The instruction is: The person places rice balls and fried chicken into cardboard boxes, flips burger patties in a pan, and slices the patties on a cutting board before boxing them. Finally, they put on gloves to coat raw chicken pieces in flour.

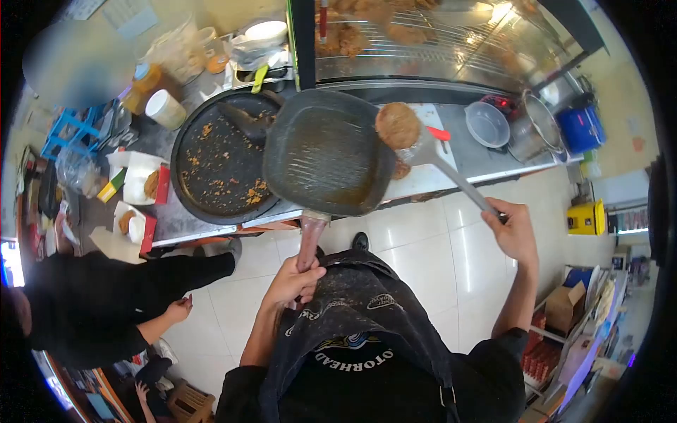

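Observation:
My left hand is wrapped around the brown handle of a square ridged grill pan, its inside dark and oily with no food in it. In my right hand is the grey handle of a metal spatula. A browned round patty rests at the spatula's blade, beside the pan's right edge. Part of another browned patty shows under the blade, over a white board. The pan hides some of the board.
A round black tray with crumbs lies left of the pan. Red-and-white food boxes stand farther left, near a co-worker in black. A glass display case is behind the counter. Right are a clear tub and a metal pot.

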`<state>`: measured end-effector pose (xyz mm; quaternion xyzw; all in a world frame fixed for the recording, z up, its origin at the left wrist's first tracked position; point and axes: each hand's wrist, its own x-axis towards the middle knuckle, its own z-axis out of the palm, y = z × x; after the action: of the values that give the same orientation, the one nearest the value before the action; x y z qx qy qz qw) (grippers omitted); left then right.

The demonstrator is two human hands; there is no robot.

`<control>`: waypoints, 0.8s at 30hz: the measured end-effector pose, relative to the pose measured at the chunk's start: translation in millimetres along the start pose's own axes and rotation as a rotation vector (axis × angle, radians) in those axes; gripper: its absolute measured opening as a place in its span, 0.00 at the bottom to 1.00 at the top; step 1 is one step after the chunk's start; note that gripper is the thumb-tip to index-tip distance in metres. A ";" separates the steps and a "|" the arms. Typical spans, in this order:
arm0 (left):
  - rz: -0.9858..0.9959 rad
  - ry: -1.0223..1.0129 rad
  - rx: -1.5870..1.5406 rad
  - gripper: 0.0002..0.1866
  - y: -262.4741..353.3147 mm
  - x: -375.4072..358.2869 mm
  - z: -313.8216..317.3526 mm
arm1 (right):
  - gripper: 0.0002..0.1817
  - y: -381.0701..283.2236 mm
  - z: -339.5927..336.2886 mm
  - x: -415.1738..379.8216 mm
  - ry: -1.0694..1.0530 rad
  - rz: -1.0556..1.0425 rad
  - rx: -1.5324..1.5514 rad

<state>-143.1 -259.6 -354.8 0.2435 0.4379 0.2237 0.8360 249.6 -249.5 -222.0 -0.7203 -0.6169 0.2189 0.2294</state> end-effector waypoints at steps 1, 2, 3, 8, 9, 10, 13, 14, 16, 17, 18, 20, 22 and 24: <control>0.003 0.015 -0.009 0.15 -0.3 -4.4 -1.4 | 0.09 5.7 -10.2 -4.4 0.002 0.044 -0.038; 0.020 0.029 0.017 0.15 -0.6 -7.0 -4.4 | 0.09 8.9 -20.6 -7.5 0.003 0.088 -0.076; 0.019 0.041 0.006 0.15 0.6 -9.6 -6.1 | 0.09 12.7 -29.2 -10.4 0.002 0.130 -0.115; 0.045 0.080 -0.022 0.15 3.9 -17.6 -15.0 | 0.05 49.8 -9.6 -11.8 -0.011 0.107 -0.269; 0.047 0.088 -0.018 0.15 4.8 -19.5 -17.0 | 0.05 55.1 5.0 -10.4 -0.017 0.099 -0.244; 0.055 0.070 -0.032 0.14 4.3 -20.6 -20.1 | 0.05 58.1 18.9 -8.3 -0.022 0.092 -0.219; 0.050 0.066 -0.015 0.14 10.1 -27.3 -22.6 | 0.05 63.3 64.0 0.7 -0.150 0.086 -0.187; 0.057 0.059 -0.009 0.14 11.4 -28.9 -22.3 | 0.06 58.3 78.5 1.9 -0.171 0.118 -0.270; 0.057 0.049 0.005 0.14 12.5 -29.2 -23.2 | 0.08 44.1 100.1 4.1 -0.149 0.109 -0.459; 0.056 0.051 0.010 0.14 13.7 -30.5 -24.7 | 0.08 42.9 107.3 5.2 -0.138 0.076 -0.551; 0.044 0.045 0.007 0.14 14.9 -30.8 -24.6 | 0.08 42.1 108.6 3.8 -0.085 0.088 -0.557; 0.033 0.032 0.018 0.14 15.8 -31.4 -25.1 | 0.08 37.8 106.0 1.7 0.021 0.107 -0.571; 0.012 0.015 0.026 0.14 18.2 -31.4 -23.7 | 0.07 30.2 90.9 -6.8 0.130 0.132 -0.527; -0.025 -0.010 0.030 0.14 18.9 -29.5 -23.8 | 0.07 28.4 70.6 -18.4 0.214 0.192 -0.356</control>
<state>-181.4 -257.1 -336.8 0.2514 0.4401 0.2056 0.8372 227.1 -267.2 -294.9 -0.8239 -0.5467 0.0498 0.1410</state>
